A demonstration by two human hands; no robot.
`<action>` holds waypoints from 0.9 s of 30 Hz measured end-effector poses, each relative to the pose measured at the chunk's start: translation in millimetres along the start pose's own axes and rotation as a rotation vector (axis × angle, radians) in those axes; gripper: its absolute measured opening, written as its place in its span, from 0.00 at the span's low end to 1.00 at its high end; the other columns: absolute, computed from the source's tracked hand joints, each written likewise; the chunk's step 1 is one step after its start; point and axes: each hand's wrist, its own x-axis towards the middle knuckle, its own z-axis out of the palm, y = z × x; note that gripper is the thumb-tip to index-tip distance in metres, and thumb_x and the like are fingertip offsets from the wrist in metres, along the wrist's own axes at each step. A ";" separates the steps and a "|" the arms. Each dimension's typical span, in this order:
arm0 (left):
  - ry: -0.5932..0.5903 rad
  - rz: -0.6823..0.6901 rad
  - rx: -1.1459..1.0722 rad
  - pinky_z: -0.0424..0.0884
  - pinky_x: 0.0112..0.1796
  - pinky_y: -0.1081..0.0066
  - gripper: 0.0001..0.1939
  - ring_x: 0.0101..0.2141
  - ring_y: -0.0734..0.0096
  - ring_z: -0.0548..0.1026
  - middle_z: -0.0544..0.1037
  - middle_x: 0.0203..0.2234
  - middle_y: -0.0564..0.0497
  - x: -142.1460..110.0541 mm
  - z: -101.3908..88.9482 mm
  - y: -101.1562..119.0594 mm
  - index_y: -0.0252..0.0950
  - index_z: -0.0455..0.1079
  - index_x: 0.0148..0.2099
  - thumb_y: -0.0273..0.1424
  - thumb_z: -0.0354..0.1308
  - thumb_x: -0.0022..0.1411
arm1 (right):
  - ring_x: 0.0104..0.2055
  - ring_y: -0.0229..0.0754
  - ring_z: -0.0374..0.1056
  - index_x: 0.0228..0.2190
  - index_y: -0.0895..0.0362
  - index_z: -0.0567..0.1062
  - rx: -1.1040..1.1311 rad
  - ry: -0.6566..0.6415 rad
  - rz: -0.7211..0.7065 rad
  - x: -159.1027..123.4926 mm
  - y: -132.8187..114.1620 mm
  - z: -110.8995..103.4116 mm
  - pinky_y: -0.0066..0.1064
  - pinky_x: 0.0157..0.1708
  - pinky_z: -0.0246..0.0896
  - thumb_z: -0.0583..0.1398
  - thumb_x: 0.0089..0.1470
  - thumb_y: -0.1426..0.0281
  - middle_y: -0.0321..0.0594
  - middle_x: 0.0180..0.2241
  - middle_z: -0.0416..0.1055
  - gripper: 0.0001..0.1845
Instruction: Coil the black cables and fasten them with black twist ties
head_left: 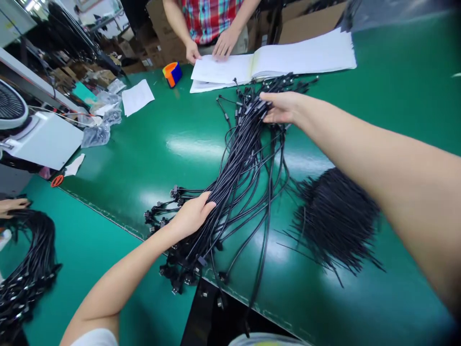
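A large bundle of black cables [237, 158] runs slantwise over the green table. My left hand [192, 214] is closed around its lower part, close to the connector ends [176, 274] that spread at the table's near edge. At the far end, my right hand [283, 106] grips the bundle just beside the small plugs; part of its fingers is hidden by the cables. Several loose cables hang out of the bundle, and some droop past the edge. Right of the bundle, below my right forearm, lies a pile of short black ties or strips [336, 216].
Across the table [406, 96], a person in a checked shirt [212, 19] touches an open paper book [302, 55]. An orange and blue tape roll [173, 74] stands nearby. At left are a paper sheet [138, 97], plastic bags [97, 134], another cable bundle [36, 250] and another person's hand [12, 206].
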 end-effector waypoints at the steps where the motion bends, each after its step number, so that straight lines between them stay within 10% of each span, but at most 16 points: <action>1: 0.019 0.005 0.099 0.65 0.58 0.60 0.23 0.59 0.55 0.70 0.72 0.59 0.40 -2.0 3.7 4.4 0.36 0.60 0.64 0.37 0.48 0.70 | 0.38 0.34 0.74 0.23 0.66 0.65 -0.007 -0.007 0.054 -9.7 -1.5 -6.8 0.29 0.39 0.66 0.53 0.65 0.72 0.50 0.34 0.74 0.19; 5: 0.063 0.081 0.430 0.70 0.54 0.60 0.39 0.58 0.49 0.72 0.70 0.59 0.32 -9.3 22.2 22.3 0.29 0.47 0.71 0.37 0.58 0.64 | 0.34 0.35 0.73 0.27 0.63 0.70 -0.027 -0.023 0.157 -61.4 4.6 -34.5 0.26 0.34 0.71 0.58 0.62 0.76 0.45 0.31 0.74 0.10; 11: 0.199 -0.002 0.784 0.74 0.40 0.69 0.30 0.46 0.57 0.76 0.74 0.49 0.32 -22.8 35.0 48.1 0.25 0.50 0.71 0.24 0.45 0.69 | 0.23 0.30 0.67 0.30 0.62 0.77 -0.138 -0.207 0.103 -161.6 33.4 -56.9 0.20 0.22 0.63 0.59 0.56 0.81 0.42 0.28 0.76 0.07; 16: 0.391 0.056 0.915 0.73 0.39 0.70 0.31 0.48 0.59 0.72 0.74 0.47 0.34 -33.3 49.3 75.3 0.26 0.52 0.71 0.18 0.37 0.67 | 0.28 0.35 0.72 0.36 0.58 0.79 -0.385 -0.667 -0.121 -243.7 56.7 -34.7 0.25 0.29 0.68 0.60 0.54 0.72 0.40 0.31 0.78 0.08; 22: 0.259 0.087 0.939 0.73 0.45 0.65 0.30 0.52 0.56 0.71 0.70 0.57 0.29 -44.1 87.1 87.8 0.23 0.50 0.71 0.21 0.39 0.69 | 0.36 0.44 0.72 0.35 0.58 0.79 -0.613 -0.872 -0.286 -303.4 66.9 -26.1 0.37 0.43 0.66 0.59 0.51 0.66 0.40 0.33 0.78 0.12; 27: 0.184 0.230 0.947 0.66 0.55 0.54 0.29 0.58 0.46 0.68 0.67 0.61 0.27 -107.1 109.1 106.1 0.23 0.59 0.66 0.34 0.54 0.68 | 0.45 0.50 0.72 0.43 0.58 0.77 -0.749 -0.936 -0.419 -342.8 78.0 -63.4 0.40 0.48 0.63 0.54 0.56 0.59 0.46 0.44 0.77 0.21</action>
